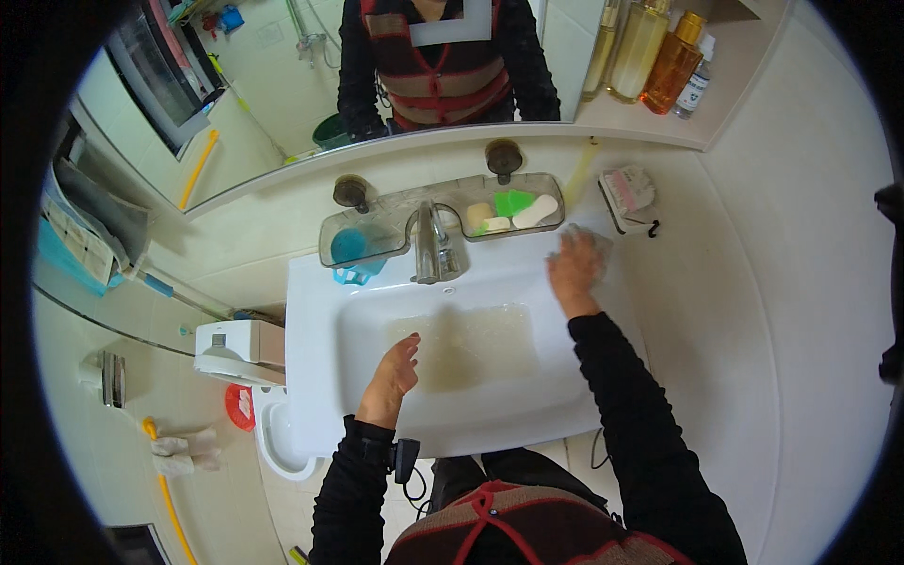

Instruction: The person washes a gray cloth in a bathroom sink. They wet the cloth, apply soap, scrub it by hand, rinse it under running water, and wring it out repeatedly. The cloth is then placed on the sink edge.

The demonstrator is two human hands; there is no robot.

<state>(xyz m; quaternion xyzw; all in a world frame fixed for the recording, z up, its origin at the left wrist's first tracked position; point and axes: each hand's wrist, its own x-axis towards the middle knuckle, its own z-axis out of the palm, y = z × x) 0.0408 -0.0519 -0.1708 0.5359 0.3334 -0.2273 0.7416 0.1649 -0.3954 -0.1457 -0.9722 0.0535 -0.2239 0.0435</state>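
Note:
A white washbasin point(311, 395) in front of me holds cloudy water point(485, 344). Over the left part of the bowl, my left hand point(395, 369) hangs with nothing in it, its fingers loosely stretched. At the back right corner of the basin's rim, my right hand point(576, 268) lies on a crumpled greyish cloth point(601, 252), its fingers bent over it and slightly blurred. A chrome faucet point(428, 250) stands at the middle of the back rim, between my hands.
Behind the faucet, a clear wall shelf point(391, 205) carries soap bars, a green scraper-like piece point(513, 202) and a blue round item point(348, 247). A soap holder point(629, 196) hangs at right. Bottles point(673, 61) stand beside the mirror point(282, 94). A white toilet point(282, 438) is at left.

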